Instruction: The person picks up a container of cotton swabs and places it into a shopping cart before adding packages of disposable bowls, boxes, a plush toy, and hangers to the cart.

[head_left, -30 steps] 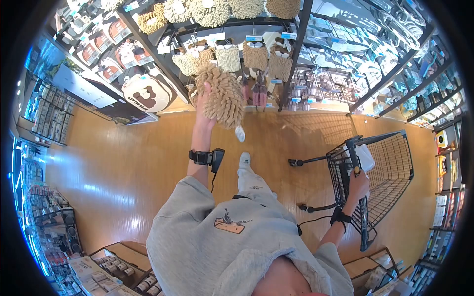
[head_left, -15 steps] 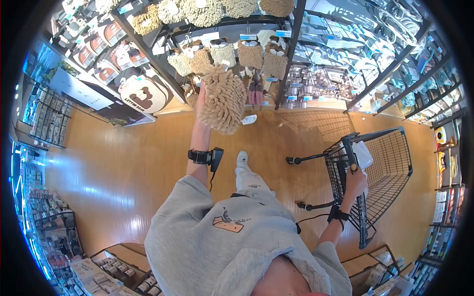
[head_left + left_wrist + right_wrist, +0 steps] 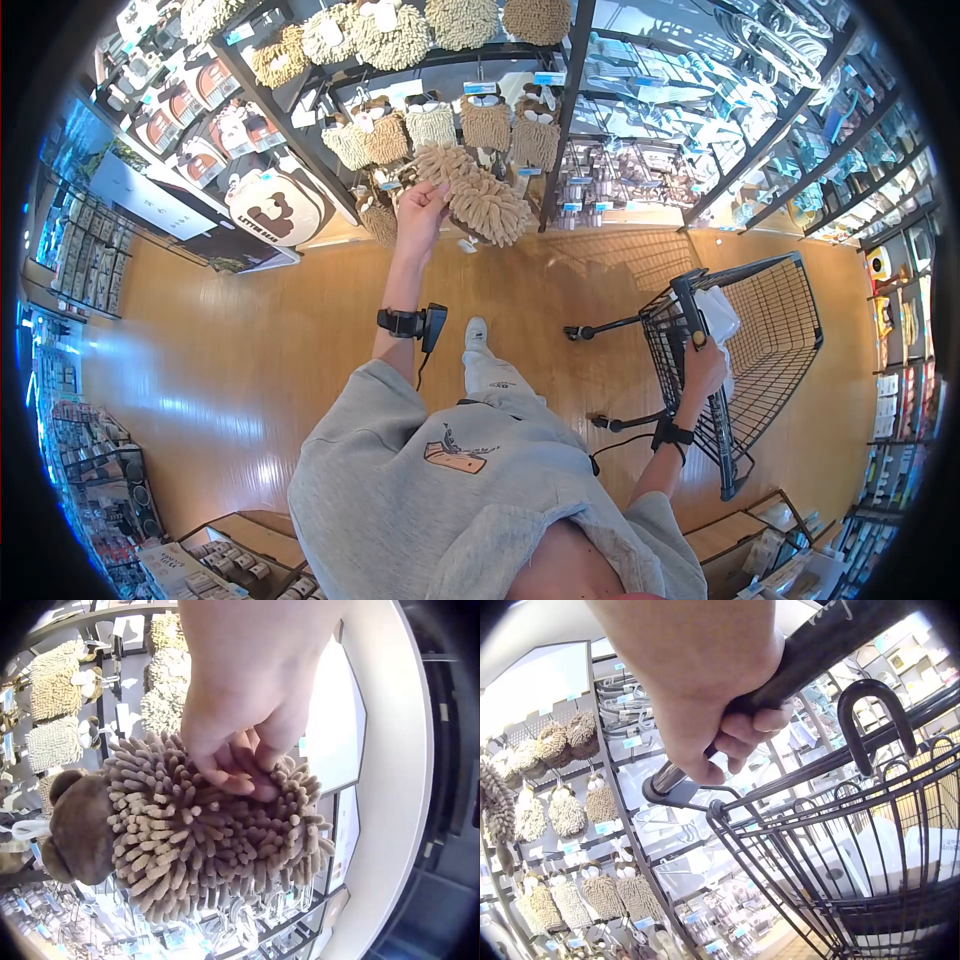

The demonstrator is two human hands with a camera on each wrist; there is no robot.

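My left hand [image 3: 421, 216] is raised before the shelves and pinches a brown chenille hand towel [image 3: 488, 203] between thumb and fingers. In the left wrist view the fingertips sink into the thick, noodle-like pile of the towel [image 3: 214, 836]. A smooth brown animal head [image 3: 84, 827] with round ears forms one end of it, with a white loop beyond. My right hand [image 3: 706, 368] is wrapped around the black handle [image 3: 829, 649] of a shopping cart [image 3: 775, 345]. Inside the cart's wire basket lie white packages [image 3: 851, 859].
Similar chenille towels [image 3: 432, 125] hang in rows on the rack ahead. Clothes hangers [image 3: 626, 712] fill the neighbouring rack. A bear-face mat [image 3: 275, 208] stands at the left. Low display boxes [image 3: 245, 545] are behind me, and wooden floor [image 3: 300, 340] lies around my feet.
The towel has turned in my left hand, its far end swinging to the right, and the fingers now pinch its side. The right hand keeps hold of the cart handle. The head view has shifted slightly.
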